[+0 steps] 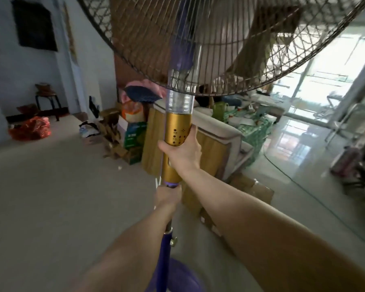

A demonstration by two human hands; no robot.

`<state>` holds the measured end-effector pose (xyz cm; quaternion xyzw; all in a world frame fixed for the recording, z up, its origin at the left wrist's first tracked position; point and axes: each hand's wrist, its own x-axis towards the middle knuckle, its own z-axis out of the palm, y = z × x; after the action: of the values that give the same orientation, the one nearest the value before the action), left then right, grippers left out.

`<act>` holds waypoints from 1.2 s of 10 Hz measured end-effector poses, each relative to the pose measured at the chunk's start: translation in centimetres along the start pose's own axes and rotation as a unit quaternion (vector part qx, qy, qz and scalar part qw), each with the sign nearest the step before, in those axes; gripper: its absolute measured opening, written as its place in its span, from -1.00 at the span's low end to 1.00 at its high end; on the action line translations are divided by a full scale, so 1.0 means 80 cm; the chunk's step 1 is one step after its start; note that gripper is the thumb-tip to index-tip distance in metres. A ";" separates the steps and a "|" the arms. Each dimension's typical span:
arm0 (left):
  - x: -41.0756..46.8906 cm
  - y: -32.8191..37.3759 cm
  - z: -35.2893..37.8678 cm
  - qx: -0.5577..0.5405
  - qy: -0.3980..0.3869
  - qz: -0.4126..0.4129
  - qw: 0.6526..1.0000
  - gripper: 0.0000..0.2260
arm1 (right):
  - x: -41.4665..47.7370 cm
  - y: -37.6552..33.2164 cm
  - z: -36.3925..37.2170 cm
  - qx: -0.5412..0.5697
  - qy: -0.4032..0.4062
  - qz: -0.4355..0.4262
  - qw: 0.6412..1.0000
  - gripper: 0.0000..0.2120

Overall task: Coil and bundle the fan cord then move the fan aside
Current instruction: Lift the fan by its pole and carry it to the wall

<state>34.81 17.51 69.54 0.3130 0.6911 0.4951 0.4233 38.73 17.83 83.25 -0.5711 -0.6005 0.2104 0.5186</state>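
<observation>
With the right hand (pixel 180 151) gripping the pedestal fan's (pixel 198 49) gold control column (pixel 177 131) and the left hand (pixel 167 197) clasping the pole (pixel 164 256) beneath, lift upright, keeping the purple base (pixel 177 277) clear of the floor (pixel 51 197).

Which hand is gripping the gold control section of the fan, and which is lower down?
The right hand wraps the gold control section; the left hand grips lower, just beneath it on the pole.

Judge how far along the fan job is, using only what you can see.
Coiling cannot be confirmed: no cord bundle shows. In hand: the right hand grips the gold column and the left hand the pole. Left: setting the fan aside.
</observation>
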 end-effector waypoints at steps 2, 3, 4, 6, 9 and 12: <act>-0.065 -0.008 0.060 0.036 -0.094 0.024 0.995 -0.86 | -0.021 0.032 -0.086 -0.040 0.090 0.052 0.994 -0.37; -0.101 -0.015 0.094 0.051 -0.149 0.028 0.987 -0.85 | -0.034 0.048 -0.136 -0.044 0.123 0.077 0.988 -0.34; -0.140 -0.017 0.130 0.081 -0.197 0.022 0.977 -0.88 | -0.043 0.065 -0.189 -0.050 0.155 0.095 0.982 -0.31; -0.214 -0.019 0.220 0.141 -0.278 0.033 0.950 -0.70 | -0.053 0.108 -0.299 -0.082 0.220 0.126 0.964 -0.35; -0.355 -0.020 0.406 0.184 -0.363 0.066 0.911 -0.67 | -0.052 0.214 -0.508 -0.115 0.283 0.127 0.944 -0.38; -0.477 -0.024 0.588 0.243 -0.377 0.104 0.888 -0.68 | -0.041 0.299 -0.705 -0.151 0.320 0.145 0.924 -0.31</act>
<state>93.86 4.14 71.12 0.6392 0.5419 0.1979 0.5085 97.96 1.92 82.89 -0.7608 -0.3376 -0.0038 0.5543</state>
